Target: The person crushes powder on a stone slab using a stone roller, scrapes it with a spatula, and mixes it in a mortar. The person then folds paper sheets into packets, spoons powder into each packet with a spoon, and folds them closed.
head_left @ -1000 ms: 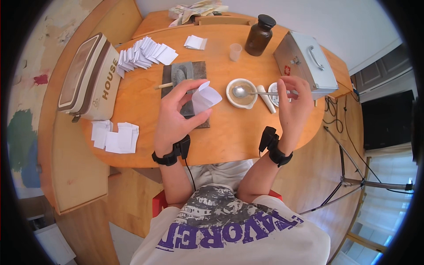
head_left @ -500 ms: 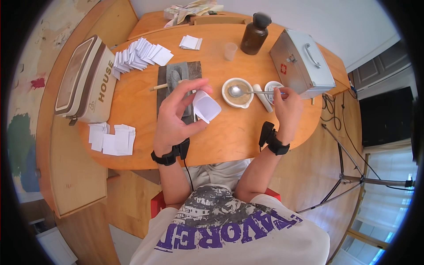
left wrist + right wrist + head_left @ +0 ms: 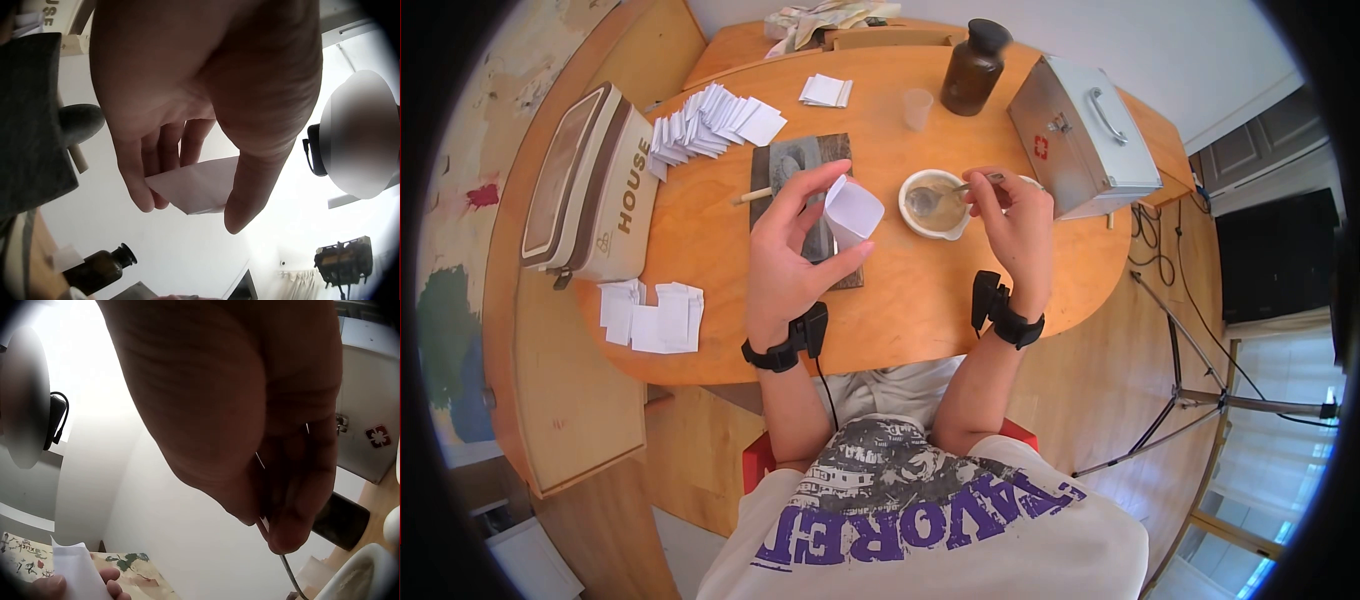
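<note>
My left hand (image 3: pixel 788 250) holds a small open white paper packet (image 3: pixel 855 212) between thumb and fingers, its mouth spread. The left wrist view shows the packet (image 3: pixel 197 184) between the thumb and fingertips. With my right hand (image 3: pixel 1018 235) I pinch the handle of a metal spoon (image 3: pixel 922 201). The spoon's bowl is down in a white mortar (image 3: pixel 941 235) that holds a brownish substance. In the right wrist view the thin handle (image 3: pixel 289 570) runs from my fingertips toward the mortar's rim (image 3: pixel 350 565). A grey stone slab (image 3: pixel 850 275) lies behind the left hand.
Folded white packets (image 3: pixel 710 125) are heaped at the back left; more papers (image 3: pixel 665 320) lie front left. A HOUSE-marked case (image 3: pixel 595 190) stands left. A plastic cup (image 3: pixel 917 108), a dark bottle (image 3: pixel 975 70) and a metal box (image 3: pixel 1085 140) stand behind the mortar.
My right hand has moved left with the spoon, whose bowl stays over and in the mortar. The left hand has turned the packet's mouth and shifted slightly left.
</note>
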